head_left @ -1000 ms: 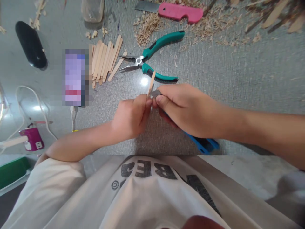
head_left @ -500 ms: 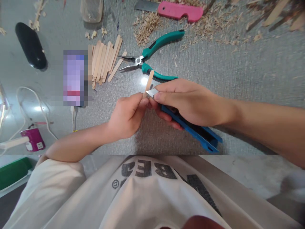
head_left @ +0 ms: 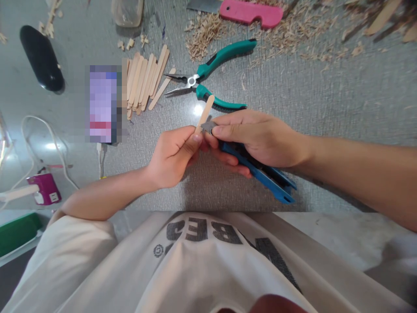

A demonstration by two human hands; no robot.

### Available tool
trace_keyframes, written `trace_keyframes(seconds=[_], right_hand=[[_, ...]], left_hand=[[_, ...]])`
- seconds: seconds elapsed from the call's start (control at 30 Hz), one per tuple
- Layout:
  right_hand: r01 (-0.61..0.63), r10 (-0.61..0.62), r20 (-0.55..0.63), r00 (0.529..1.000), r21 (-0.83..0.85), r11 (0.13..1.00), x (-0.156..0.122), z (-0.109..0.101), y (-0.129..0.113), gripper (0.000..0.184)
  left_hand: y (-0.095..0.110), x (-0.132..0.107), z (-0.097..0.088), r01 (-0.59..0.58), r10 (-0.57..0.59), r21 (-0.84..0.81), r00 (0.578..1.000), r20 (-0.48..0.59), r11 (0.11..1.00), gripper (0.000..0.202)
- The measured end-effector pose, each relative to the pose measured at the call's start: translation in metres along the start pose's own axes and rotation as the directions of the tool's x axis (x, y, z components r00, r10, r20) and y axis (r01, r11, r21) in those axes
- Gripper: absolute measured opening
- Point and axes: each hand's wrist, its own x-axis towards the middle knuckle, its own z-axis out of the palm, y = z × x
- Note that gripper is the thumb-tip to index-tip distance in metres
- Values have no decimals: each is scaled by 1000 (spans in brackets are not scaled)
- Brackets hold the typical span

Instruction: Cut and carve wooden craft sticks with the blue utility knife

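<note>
Pinched between the thumb and fingers of my left hand (head_left: 177, 152) is a wooden craft stick (head_left: 206, 111), its rounded end pointing up and away from me. My right hand (head_left: 263, 137) is closed around a blue utility knife (head_left: 260, 171), whose body slants down to the right below the palm. The short grey blade (head_left: 208, 126) sticks out past my right thumb, its tip at the stick just above my left thumb. Whether the edge is touching the wood, I cannot tell. Fingers hide the lower part of the stick.
Opened needle-nose pliers (head_left: 208, 82) with green handles lie just beyond my hands. More craft sticks (head_left: 143, 82) lie beside a blurred phone (head_left: 102, 106). Further back are a pink-handled cutter (head_left: 250, 13) and wood shavings (head_left: 206, 37). A black case (head_left: 42, 58) rests far left.
The knife blade has turned slightly, going from bright to dull grey, and the blue handle's rear end has shifted a little up and left. Both hands keep their grips.
</note>
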Motion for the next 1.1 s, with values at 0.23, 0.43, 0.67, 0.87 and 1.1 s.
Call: trace_keyframes(seconds=[0.23,0.43,0.67,0.87,1.1], right_hand=[[1,-2,63,998,8,1000,-1,-4,0,34],[29,-29,68,997,-4,1000,0,-4,0,39],[96,-183,-178,967,-408,908,-5,13,5,41],[113,-386,-203,900,-747,655,-10,21,12,44],[-62,-159,-294,943,-621,781,-14,30,3,46]], left_hand=[[-7,1,0,-50,50,-36,999,8,998,56],[-9,5,-3,-76,77,-26,996,38,997,54],[-11,4,0,-289,294,165,956,-1,943,54],[-5,-9,6,-226,271,467,962,-32,855,44],[-7,-12,10,-182,244,624,970,-14,760,32]])
